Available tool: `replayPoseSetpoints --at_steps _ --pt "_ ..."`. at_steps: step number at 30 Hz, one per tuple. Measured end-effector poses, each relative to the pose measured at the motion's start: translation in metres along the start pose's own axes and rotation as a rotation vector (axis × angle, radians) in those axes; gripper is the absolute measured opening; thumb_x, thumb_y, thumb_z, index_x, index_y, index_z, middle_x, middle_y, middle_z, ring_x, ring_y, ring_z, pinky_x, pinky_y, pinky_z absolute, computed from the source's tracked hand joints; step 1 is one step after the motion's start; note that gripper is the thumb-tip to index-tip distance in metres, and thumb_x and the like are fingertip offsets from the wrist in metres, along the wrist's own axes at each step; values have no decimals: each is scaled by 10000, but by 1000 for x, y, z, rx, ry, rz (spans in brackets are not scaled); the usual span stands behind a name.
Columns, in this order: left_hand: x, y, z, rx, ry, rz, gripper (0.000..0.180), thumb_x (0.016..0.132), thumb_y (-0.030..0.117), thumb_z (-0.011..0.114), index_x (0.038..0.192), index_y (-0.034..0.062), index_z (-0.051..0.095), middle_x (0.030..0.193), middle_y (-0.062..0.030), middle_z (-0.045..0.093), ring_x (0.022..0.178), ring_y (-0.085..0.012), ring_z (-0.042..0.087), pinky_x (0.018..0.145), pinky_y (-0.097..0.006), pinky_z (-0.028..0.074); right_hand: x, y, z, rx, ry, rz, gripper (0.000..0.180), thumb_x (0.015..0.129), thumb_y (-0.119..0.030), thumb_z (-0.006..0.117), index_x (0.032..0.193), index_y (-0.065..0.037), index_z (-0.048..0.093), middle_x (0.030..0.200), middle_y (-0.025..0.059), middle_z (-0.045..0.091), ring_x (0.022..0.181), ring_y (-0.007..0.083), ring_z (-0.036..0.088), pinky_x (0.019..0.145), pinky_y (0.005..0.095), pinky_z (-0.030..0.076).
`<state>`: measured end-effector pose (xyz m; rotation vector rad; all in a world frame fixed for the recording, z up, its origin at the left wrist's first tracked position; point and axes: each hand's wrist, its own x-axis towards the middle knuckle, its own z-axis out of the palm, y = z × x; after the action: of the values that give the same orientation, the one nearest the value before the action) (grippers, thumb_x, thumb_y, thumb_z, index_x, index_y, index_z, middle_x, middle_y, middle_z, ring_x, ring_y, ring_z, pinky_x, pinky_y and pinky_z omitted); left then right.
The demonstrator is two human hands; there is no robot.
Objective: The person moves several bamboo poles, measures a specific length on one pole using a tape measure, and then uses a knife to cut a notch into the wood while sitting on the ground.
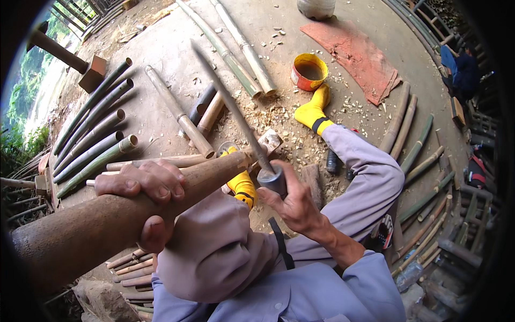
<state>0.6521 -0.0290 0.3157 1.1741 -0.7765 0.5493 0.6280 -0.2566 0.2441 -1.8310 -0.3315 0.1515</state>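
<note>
In the head view, the left grip (153,182) wraps a thick brown pole (75,233) whose near end meets the view's dark left rim. To its right, the right grip (298,204) clasps the grey handle (272,181) of a long blade (230,102), slanting past the pole's far end; contact is unclear. Ahead of the left grip, floor (146,115) separates fanned bamboo poles (99,142) from one lone pole (178,111).
</note>
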Motion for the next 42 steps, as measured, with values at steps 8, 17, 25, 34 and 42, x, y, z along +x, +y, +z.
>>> replayPoseSetpoints --at_steps 8,17,25,34,42 --pt "1 -3 7 -2 55 -24 467 768 186 696 1101 60 395 801 -88 532 649 -202 560 636 -380 496 9 48 13 -266 -121 283 474 862 -390 615 1043 3 422 760 234 610 773 446 616 614 451 505" --pt "4 1 4 11 30 -32 470 773 174 693 1106 59 382 829 -94 527 685 -203 556 657 -383 495 -2 -6 9 104 259 -263 426 841 -278 664 1101 -21 445 762 93 601 685 169 607 594 311 496" --pt "1 -11 9 2 93 -23 451 784 183 688 1090 69 378 822 -89 520 676 -201 552 643 -371 486 -2 13 4 71 7 140 444 854 -318 654 1093 -3 454 718 84 592 624 158 593 575 297 478" --pt "6 -8 11 -25 75 1 468 762 150 692 1096 54 379 830 -110 530 680 -215 565 648 -405 506 -20 101 -7 -268 -98 510 542 865 -429 575 1094 41 433 846 269 628 820 423 637 679 469 511" --pt "1 -5 11 91 291 -107 490 761 193 664 1146 61 391 859 -97 505 721 -212 532 697 -371 475 -15 8 -2 102 235 -83 475 828 -285 690 1129 -5 453 814 120 623 712 218 649 634 316 512"
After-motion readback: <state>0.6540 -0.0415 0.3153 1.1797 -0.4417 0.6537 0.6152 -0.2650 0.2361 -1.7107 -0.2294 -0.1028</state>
